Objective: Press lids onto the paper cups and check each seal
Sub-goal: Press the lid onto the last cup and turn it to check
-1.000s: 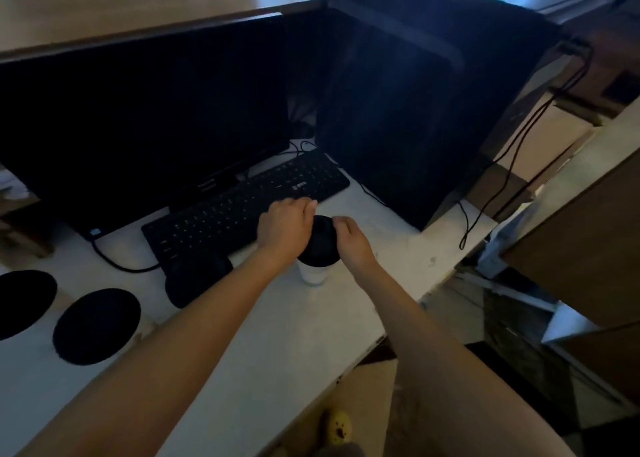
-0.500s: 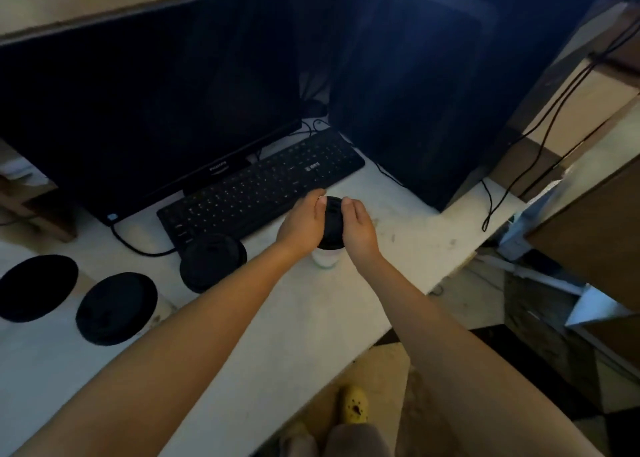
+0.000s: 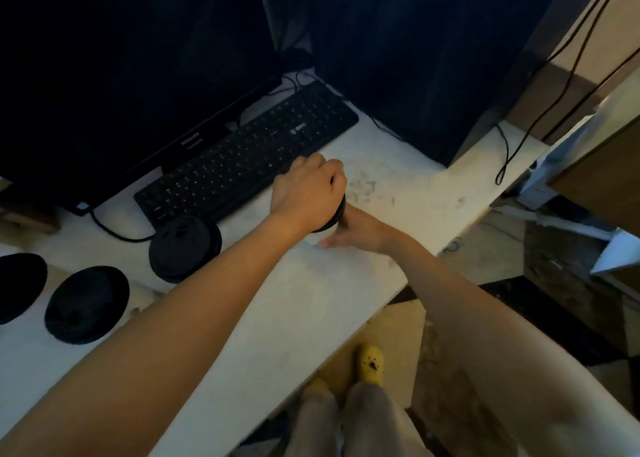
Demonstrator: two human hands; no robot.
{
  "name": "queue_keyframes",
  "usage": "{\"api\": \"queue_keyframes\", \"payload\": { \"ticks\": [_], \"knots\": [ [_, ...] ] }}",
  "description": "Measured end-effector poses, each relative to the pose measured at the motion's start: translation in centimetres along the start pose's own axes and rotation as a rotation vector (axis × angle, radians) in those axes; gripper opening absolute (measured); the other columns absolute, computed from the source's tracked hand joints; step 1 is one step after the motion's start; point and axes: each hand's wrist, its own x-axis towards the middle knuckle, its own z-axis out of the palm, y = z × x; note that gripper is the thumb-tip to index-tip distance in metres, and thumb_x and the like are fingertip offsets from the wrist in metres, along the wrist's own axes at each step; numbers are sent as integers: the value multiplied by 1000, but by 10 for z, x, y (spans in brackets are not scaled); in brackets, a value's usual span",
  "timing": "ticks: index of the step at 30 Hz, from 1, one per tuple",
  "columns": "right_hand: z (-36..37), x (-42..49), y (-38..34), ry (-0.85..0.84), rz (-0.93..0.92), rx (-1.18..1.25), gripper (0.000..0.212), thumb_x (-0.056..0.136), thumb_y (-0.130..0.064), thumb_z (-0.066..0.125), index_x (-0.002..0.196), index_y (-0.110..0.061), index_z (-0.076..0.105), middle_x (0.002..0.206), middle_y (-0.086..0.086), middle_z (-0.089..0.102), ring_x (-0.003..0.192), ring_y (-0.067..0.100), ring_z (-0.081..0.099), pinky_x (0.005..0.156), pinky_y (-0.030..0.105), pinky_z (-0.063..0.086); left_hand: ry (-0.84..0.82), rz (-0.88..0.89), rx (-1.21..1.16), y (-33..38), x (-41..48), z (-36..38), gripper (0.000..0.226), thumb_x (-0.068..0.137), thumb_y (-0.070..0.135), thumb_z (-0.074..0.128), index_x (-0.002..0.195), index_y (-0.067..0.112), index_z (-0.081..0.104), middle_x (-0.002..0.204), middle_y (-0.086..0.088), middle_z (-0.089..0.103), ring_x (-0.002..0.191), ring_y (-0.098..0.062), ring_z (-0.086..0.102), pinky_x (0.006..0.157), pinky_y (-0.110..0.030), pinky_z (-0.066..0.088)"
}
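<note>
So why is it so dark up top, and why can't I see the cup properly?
Head view: the light is dim, so the monitor goes near black and the pale table shows best; the left hand covers the lid, leaving only a sliver of cup.

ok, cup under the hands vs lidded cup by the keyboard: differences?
The white paper cup is held: left hand curls over its black plastic lid, right hand wraps its wall; the black-lidded cup beside the black keyboard stands untouched.
The held cup shows only a lid edge and sliver of wall; the other cup's lid top is in full view.
Both: black lids, upright on the white desk.
</note>
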Motion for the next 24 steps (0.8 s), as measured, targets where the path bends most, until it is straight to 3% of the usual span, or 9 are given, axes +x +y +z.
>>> {"api": "queue_keyframes", "payload": {
  "ticks": [3,6,9,11,13,17,19,21,24],
  "knots": [
    [-6,10,11,-31,0,-42,96,74,-14,78,148,-17,16,148,-3,33,132,8,36,102,15,36,3,2,34,0,0,4,41,97,34,24,128,28,51,133,2,49,119,-22,43,87,-40,41],
    [-8,14,19,-23,-33,-54,91,75,-12,77,146,-14,21,137,-8,37,125,4,38,91,-1,35,21,0,50,-2,1,6,41,97,34,24,129,30,50,135,4,48,120,-21,43,87,-41,42],
    [-8,15,21,-19,-58,-49,89,74,-12,77,145,-13,24,133,-9,40,122,4,40,87,-4,35,26,4,71,-2,2,8,40,97,34,24,129,30,50,135,3,48,121,-21,43,86,-41,41],
    [-5,15,21,16,-68,-67,89,74,-15,78,145,-13,25,136,-5,43,123,8,43,92,5,39,17,8,70,-3,3,8,40,98,35,24,129,30,48,135,3,48,121,-21,43,87,-41,42],
    [0,12,22,76,-86,-95,91,73,-20,79,145,-16,25,142,2,45,126,15,45,100,23,41,-11,45,46,-4,3,6,41,98,38,23,132,32,46,138,3,46,124,-21,41,92,-43,41],
    [16,2,21,268,-109,-42,90,72,-18,79,144,-15,25,139,6,48,118,8,44,93,21,39,22,112,49,-5,-2,-3,48,98,45,26,140,25,37,144,-3,43,132,-24,37,102,-46,32],
    [36,0,19,472,-174,122,81,71,-11,80,138,-13,34,133,5,51,117,9,46,97,31,45,126,-90,-7,-7,-5,-3,50,98,44,27,138,18,41,138,-10,49,128,-29,42,100,-48,34],
    [62,4,16,695,-231,214,71,71,-5,78,130,-14,40,124,2,52,113,9,50,96,29,48,97,-305,-215,-6,-7,2,50,98,44,28,135,14,43,134,-17,50,124,-35,45,99,-47,38],
    [85,2,12,793,-190,139,67,75,-7,74,131,-11,37,126,9,51,115,16,49,97,30,45,60,-283,-298,-9,-12,6,46,98,40,33,134,14,45,135,-18,46,121,-36,46,99,-43,39]
  ]
}}
